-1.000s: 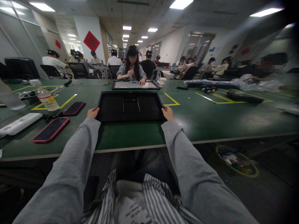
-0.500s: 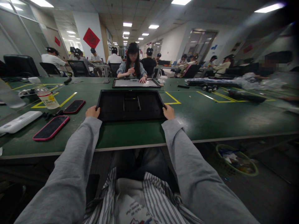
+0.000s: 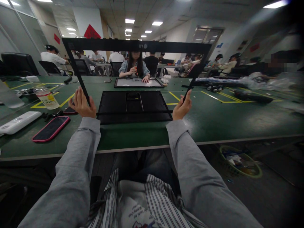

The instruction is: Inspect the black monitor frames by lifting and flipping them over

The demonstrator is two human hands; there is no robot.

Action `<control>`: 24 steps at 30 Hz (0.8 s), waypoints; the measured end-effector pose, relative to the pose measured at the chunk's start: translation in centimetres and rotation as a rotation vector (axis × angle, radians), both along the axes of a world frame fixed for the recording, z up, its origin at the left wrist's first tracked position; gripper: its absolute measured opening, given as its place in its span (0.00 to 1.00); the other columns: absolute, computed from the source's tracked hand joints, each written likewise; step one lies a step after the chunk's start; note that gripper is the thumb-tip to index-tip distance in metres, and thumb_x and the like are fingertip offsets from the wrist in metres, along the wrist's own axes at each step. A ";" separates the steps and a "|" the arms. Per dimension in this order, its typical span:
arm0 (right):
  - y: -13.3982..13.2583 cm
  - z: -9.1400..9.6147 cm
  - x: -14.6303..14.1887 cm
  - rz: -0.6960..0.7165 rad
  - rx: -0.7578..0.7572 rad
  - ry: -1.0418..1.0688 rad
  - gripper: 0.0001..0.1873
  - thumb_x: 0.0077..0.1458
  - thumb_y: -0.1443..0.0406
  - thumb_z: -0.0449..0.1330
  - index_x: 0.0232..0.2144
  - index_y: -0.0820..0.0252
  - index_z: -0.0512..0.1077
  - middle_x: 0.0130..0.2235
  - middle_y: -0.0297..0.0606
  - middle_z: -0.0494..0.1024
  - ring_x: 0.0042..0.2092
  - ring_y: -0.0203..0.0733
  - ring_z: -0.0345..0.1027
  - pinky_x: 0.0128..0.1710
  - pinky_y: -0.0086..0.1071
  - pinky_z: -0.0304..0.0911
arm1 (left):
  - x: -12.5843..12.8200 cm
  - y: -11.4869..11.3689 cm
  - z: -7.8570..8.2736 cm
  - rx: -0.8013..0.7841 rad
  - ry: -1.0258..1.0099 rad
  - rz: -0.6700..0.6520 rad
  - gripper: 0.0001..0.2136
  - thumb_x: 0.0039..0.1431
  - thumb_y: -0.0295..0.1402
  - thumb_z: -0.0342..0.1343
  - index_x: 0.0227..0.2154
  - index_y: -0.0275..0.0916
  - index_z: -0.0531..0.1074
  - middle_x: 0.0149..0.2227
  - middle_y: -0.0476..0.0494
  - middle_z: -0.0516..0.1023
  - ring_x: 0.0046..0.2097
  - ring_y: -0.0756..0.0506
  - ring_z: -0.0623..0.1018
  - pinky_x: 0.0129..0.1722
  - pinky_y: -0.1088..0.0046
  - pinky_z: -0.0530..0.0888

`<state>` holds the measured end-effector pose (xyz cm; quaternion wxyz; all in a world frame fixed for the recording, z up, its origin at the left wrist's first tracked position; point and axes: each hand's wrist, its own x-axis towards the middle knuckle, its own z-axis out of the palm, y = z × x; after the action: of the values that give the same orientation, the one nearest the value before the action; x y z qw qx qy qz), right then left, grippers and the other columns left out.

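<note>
Between my two hands a thin black rectangular frame [image 3: 114, 45], like a monitor bezel, is tilted up with its far edge raised. My left hand [image 3: 84, 103] grips its left side near the bottom, some fingers stretched out. On the opposite side my right hand [image 3: 182, 107] pinches the frame between thumb and fingers. Behind and below the frame, a black monitor back cover [image 3: 114, 103] lies flat on the green table [image 3: 133, 136]. The cover has a recessed middle section with two light vertical strips. The frame's near bar crosses in front of the cover.
A drink bottle [image 3: 46, 95], a white rectangular device [image 3: 20, 123] and a pink-edged phone [image 3: 51, 129] lie to the left. Across the table, a person [image 3: 134, 68] works over a flat panel [image 3: 123, 83]. A green basket [image 3: 239, 161] stands on the floor at right.
The black frame has come up off the back cover, its far edge swung high. Both hands have risen and spread apart with it; the cover stays on the table.
</note>
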<state>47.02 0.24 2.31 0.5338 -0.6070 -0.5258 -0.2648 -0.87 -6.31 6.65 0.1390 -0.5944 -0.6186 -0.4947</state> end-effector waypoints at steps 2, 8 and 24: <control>0.5 -0.4 0.1 0.002 -0.032 -0.016 0.32 0.71 0.58 0.30 0.73 0.57 0.46 0.56 0.52 0.74 0.56 0.51 0.66 0.55 0.49 0.60 | 0.1 0.4 -0.1 -0.027 0.002 0.011 0.27 0.67 0.44 0.46 0.66 0.41 0.62 0.69 0.34 0.59 0.72 0.36 0.53 0.69 0.47 0.41; 2.2 -2.2 0.1 0.080 -0.417 -0.040 0.30 0.69 0.61 0.39 0.70 0.56 0.54 0.54 0.49 0.77 0.54 0.50 0.68 0.55 0.45 0.58 | 0.8 3.0 -2.3 -0.209 0.051 0.108 0.23 0.65 0.38 0.45 0.60 0.40 0.70 0.66 0.33 0.65 0.72 0.32 0.48 0.65 0.36 0.38; 2.3 -3.3 0.5 0.126 -0.752 0.075 0.28 0.65 0.61 0.49 0.66 0.53 0.65 0.55 0.49 0.77 0.55 0.58 0.70 0.56 0.53 0.59 | -1.1 6.5 -6.1 -0.579 0.139 0.137 0.19 0.66 0.40 0.46 0.52 0.46 0.76 0.63 0.36 0.70 0.71 0.30 0.52 0.61 0.32 0.51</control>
<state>47.52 2.55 -1.00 0.3081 -0.7361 -0.6027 0.0025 -1.92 0.19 0.60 0.0387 -0.5986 -0.7615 -0.2454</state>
